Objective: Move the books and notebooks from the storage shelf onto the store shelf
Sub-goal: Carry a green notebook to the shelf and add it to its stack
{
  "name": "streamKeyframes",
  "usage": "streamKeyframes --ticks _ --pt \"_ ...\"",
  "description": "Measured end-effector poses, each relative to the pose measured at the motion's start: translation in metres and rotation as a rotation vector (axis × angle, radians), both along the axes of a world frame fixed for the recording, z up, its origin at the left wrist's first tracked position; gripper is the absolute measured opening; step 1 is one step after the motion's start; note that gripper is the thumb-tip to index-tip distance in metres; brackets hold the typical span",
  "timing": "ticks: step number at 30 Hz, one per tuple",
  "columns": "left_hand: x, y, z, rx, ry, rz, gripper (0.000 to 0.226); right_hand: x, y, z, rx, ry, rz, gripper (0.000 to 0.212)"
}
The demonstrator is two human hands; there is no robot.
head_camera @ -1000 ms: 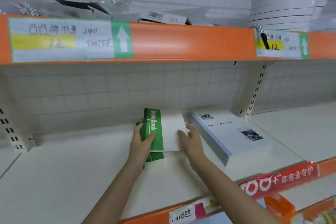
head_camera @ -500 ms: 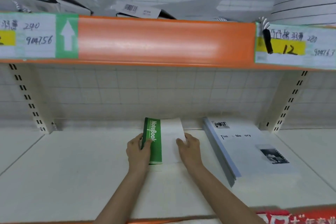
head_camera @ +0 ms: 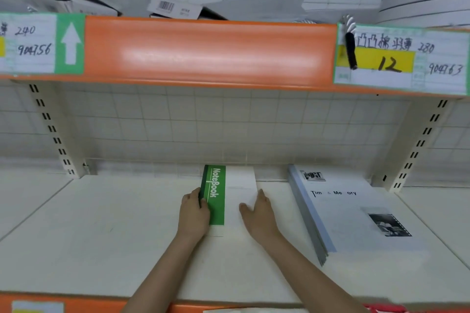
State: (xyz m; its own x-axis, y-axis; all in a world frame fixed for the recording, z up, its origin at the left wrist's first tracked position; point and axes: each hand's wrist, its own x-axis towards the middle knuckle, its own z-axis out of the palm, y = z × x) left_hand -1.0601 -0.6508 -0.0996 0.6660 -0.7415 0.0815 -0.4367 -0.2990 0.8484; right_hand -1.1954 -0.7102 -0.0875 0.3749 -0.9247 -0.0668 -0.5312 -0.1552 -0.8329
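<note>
The left hand (head_camera: 193, 213) is pressed against the green spine edge of the notebooks (head_camera: 229, 194), with its fingers curled onto that edge; the right hand (head_camera: 256, 212) is laid flat on the white cover, near its right edge. The two hands are apart, with the small stack held between them rather than lifted. Whether the stack is truly gripped or only steadied cannot be told.

The notebooks are seen lying flat on the white store shelf (head_camera: 101, 236), their far end close to the back grid wall. To the right of the notebooks, a little apart from them, a taller pile of grey-blue books (head_camera: 338, 211) is stacked, its cover printed with a small black photograph. Above the notebooks an orange shelf rail (head_camera: 208, 51) carries handwritten price tags (head_camera: 401, 58).

Several risks can be judged from here. The stack appears to consist of more than one thin notebook, so if the hands are drawn away unevenly, the top copy could be slid off line and the pile left skewed. If the stack is pushed further back, its far end could be jammed against the back wall, and the covers could be buckled. A sideways shove to the right could bring the notebooks against the pile of books and disturb its edges. The smooth shelf surface is likely to offer little friction, so small pushes could carry further than intended.
</note>
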Motion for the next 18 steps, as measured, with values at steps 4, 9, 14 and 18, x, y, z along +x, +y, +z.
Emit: streamKeyframes --ticks 4,9,14,18 --pt "0.000 -0.002 0.003 0.029 -0.004 -0.012 0.032 -0.001 0.000 0.003 0.027 0.017 0.038 0.071" --pt "-0.010 0.000 0.009 0.055 -0.040 -0.024 0.035 -0.002 0.002 0.004 0.016 0.030 0.046 0.071" --pt "-0.009 0.003 0.013 0.093 -0.067 -0.019 0.033 -0.005 0.004 0.006 -0.026 0.085 0.083 0.072" --pt "-0.009 0.016 0.018 0.133 -0.166 -0.013 0.046 -0.009 0.006 0.007 -0.277 0.220 0.135 0.070"
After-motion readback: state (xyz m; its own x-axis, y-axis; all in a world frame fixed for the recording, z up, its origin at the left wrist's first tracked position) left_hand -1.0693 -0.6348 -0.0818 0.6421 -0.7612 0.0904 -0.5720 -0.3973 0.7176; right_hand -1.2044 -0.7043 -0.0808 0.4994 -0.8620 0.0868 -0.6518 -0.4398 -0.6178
